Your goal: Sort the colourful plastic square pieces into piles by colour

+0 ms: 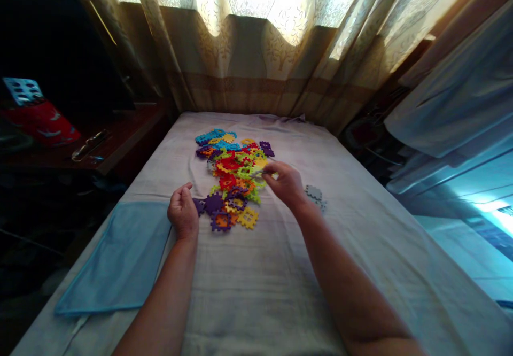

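A pile of interlocking plastic pieces [236, 166] in red, green, yellow, orange, blue and purple lies on the white sheet [256, 292]. At the pile's right side my right hand [284, 181] pinches a thin grey piece [259, 173]. My left hand [183, 209] rests at the lower left, its fingers curled, beside purple pieces [214, 203]; whether anything is inside it is hidden. Right of my right forearm lie grey pieces [314, 192]. A purple piece [266, 148] sits at the pile's upper right, and a yellow square piece [248, 217] at its near edge.
A light blue cloth [120, 254] lies left of my left forearm. On a dark wooden stand [132, 131] at the left are a red patterned container [48, 123] and eyeglasses [90, 145]. Curtains [256, 67] hang behind the bed, and clothes [452, 94] hang at the right.
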`<action>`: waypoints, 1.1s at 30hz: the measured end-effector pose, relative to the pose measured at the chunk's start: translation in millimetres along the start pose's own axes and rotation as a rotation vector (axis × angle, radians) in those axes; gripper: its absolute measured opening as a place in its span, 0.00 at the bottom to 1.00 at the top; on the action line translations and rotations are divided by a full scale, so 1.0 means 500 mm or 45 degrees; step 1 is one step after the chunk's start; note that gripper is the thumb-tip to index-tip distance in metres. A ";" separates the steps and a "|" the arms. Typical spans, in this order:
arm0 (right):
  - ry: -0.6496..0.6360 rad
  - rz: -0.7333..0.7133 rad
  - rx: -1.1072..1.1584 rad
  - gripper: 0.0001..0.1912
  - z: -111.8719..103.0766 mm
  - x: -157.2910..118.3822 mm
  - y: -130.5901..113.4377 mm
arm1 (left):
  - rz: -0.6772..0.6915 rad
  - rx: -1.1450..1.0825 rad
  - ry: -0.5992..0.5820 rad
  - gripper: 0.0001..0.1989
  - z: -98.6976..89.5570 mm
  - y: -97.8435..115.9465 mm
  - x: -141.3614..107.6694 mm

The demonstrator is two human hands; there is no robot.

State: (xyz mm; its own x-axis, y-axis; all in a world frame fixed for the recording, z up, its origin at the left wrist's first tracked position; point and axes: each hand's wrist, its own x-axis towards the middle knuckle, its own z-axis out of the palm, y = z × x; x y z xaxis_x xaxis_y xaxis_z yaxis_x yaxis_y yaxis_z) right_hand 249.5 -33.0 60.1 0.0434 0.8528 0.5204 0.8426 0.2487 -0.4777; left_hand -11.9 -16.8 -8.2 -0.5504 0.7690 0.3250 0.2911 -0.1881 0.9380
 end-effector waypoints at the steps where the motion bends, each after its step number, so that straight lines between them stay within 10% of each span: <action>1: 0.062 0.096 -0.055 0.07 -0.026 -0.017 0.041 | -0.002 0.007 -0.001 0.17 0.000 0.000 0.000; 8: 0.100 0.471 -0.413 0.10 -0.115 -0.101 0.198 | 0.012 0.049 -0.004 0.18 -0.001 -0.002 0.002; 16: -0.440 0.535 -0.388 0.12 -0.149 -0.113 0.178 | 0.007 0.057 -0.015 0.19 -0.003 -0.003 0.004; 21: -0.413 0.478 -0.448 0.14 -0.158 -0.092 0.141 | -0.010 0.064 0.007 0.19 -0.002 0.004 0.002; 33: -0.537 -0.216 -0.435 0.15 0.138 0.087 -0.168 | -0.025 0.009 -0.020 0.18 -0.006 0.006 -0.002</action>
State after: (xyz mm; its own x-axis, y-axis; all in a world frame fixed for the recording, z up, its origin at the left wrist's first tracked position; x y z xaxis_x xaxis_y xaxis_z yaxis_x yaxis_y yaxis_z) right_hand 143.6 14.8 74.1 -0.2666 0.9410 0.2086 0.9480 0.2951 -0.1195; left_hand -12.9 -20.3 -5.5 -0.5437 0.7822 0.3043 0.2859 -0.1684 0.9434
